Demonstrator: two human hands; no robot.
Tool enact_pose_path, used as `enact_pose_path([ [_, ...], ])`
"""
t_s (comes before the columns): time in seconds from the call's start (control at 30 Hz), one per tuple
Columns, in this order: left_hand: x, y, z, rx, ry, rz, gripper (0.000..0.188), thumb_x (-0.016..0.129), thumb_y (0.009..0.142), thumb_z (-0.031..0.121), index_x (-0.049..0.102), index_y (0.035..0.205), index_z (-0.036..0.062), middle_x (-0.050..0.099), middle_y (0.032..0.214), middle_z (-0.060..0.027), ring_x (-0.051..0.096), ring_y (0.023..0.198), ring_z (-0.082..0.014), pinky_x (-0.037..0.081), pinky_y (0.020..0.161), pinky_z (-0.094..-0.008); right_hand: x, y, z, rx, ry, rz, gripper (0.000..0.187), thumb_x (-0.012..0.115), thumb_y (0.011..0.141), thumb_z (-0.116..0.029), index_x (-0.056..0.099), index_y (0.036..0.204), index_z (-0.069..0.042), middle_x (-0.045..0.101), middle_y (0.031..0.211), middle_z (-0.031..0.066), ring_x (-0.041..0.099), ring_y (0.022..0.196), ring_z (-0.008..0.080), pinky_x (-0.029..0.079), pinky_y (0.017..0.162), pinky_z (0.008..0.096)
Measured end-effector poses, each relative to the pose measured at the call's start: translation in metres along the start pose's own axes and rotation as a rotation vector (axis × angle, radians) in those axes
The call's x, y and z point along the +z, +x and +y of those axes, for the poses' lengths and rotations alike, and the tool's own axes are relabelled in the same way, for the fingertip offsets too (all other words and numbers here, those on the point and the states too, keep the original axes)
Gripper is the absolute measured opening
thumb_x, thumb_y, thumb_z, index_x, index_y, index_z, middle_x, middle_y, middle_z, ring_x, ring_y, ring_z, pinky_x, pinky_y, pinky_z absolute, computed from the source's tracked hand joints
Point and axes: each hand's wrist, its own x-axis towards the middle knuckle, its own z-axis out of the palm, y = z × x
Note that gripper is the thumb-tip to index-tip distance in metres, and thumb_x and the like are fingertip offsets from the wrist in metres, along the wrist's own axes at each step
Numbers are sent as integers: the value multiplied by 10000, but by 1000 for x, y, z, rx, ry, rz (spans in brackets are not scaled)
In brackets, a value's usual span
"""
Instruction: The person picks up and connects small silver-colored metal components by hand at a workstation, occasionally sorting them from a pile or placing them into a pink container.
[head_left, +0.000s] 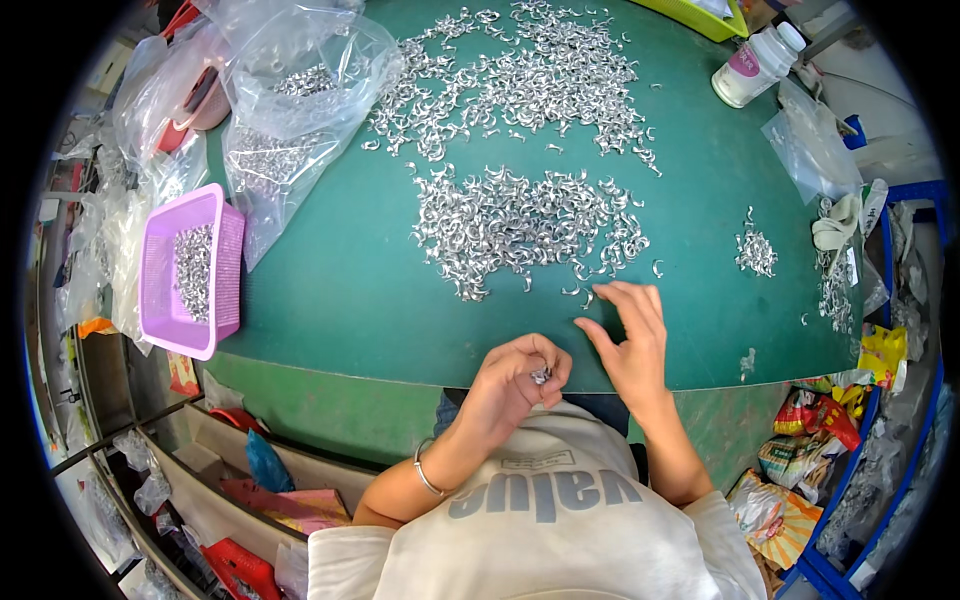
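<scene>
My left hand (510,382) is curled at the table's near edge. Several small silver curved metal pieces (541,376) show between its fingers. To its right, my right hand (632,345) has thumb and fingers apart, with nothing visible between them. Its fingertips are beside a few loose pieces at the near edge of a pile of curved metal pieces (520,225). A larger spread of the same pieces (540,75) lies farther back on the green table (330,310).
At the left stand a purple basket (228,270) and a clear plastic bag (290,130), both with metal pieces inside. A small heap of pieces (757,252) lies at the right. Farther back are a white bottle (757,68) and a yellow-green tray (700,20).
</scene>
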Motion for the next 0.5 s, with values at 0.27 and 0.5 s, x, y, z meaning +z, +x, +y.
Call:
enact_pose_path([
  [0.27,11,6,-8,145,318,225,143,480,876,82,548,967,-4,542,788,-43,494,675,-96,422,608,-233,4,-8,14,77,155,18,165,655,685,17,608,843,1,571,854,93,512,761,258,416,698,350],
  [0.5,13,15,-10,203,487,212,159,513,875,81,544,1002,-10,530,750,-22,494,673,-88,419,608,-218,-3,-1,6,5,5,-5,155,650,683,26,605,829,0,575,877,86,513,787,248,415,709,349],
])
